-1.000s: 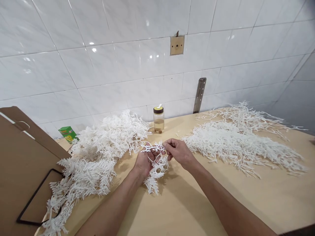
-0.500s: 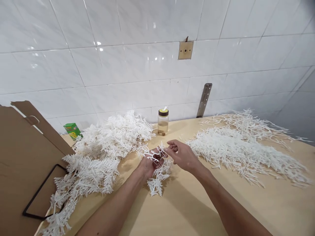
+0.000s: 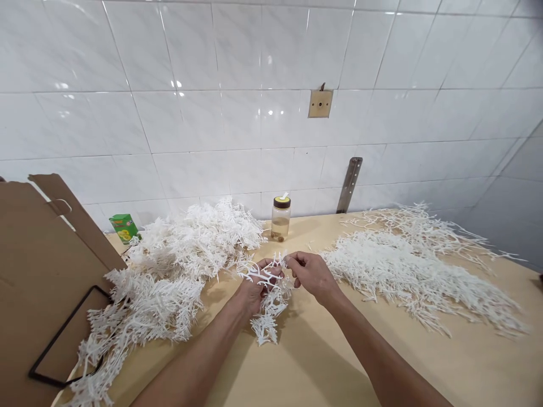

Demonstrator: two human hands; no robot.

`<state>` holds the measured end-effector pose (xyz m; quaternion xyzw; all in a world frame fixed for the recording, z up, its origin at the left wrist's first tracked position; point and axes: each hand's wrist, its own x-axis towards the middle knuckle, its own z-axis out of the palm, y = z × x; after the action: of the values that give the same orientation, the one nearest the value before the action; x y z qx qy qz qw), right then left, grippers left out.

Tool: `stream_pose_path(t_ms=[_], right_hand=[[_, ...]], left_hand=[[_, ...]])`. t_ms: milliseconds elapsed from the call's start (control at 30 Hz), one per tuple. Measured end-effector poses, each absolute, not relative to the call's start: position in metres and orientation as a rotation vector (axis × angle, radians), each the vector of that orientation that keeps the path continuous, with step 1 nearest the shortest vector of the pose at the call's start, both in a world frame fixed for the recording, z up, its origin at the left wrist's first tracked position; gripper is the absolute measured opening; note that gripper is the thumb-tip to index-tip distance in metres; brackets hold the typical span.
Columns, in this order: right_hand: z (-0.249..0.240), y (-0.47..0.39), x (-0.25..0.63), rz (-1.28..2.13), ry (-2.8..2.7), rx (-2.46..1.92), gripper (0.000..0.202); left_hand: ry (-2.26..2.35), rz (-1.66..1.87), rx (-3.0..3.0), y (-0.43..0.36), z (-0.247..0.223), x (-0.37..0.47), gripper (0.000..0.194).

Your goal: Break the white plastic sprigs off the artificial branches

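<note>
A white branched plastic piece is in my left hand, whose fingers are closed round it near the middle of the table. Feathery white tufts hang below that hand. My right hand pinches the tip of the branched piece at its right end, with thumb and forefinger together. To the left lies a large heap of feathery white pieces. On the right spreads a pile of thinner white branches, with bare, forked stems behind it.
A jar with a dark lid stands by the tiled wall. At the left are a green box, a cardboard box and a black frame. A metal bracket leans at the wall above the wooden table.
My right hand's fingers have closed in on the tip of the branched piece. The view has tilted up slightly, so the wall and jar sit lower in the picture.
</note>
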<state>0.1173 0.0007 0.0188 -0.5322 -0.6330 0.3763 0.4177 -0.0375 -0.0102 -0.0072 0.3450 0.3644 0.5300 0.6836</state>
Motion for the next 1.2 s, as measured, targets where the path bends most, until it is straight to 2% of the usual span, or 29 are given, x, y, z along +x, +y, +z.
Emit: stream_pose_path(t_ms=[100, 267, 467, 733, 1033, 1200], right_hand=[[0.011, 0.003, 0.116, 1.04, -1.563, -1.262, 0.032], [0.003, 0.006, 0.116, 1.159, -1.537, -1.181, 0.025], [0.009, 0.008, 0.111, 0.995, -1.621, -1.275, 0.033], [0.01, 0.007, 0.103, 1.042, -1.584, -1.421, 0.016], [-0.003, 0.007, 0.103, 1.105, -1.516, -1.239, 0.013], [-0.006, 0.003, 0.106, 1.137, -1.538, -1.153, 0.013]], left_hand=[[0.893, 1.234, 0.755, -0.008, -0.009, -0.036, 0.031], [0.929, 1.275, 0.858, -0.008, -0.01, -0.037, 0.033], [0.988, 1.304, 1.029, -0.012, -0.009, -0.039, 0.033], [1.081, 1.39, 1.059, -0.016, -0.004, -0.032, 0.019], [0.985, 1.332, 0.827, -0.019, 0.0, -0.03, 0.038], [0.971, 1.403, 0.715, -0.011, -0.001, -0.028, 0.036]])
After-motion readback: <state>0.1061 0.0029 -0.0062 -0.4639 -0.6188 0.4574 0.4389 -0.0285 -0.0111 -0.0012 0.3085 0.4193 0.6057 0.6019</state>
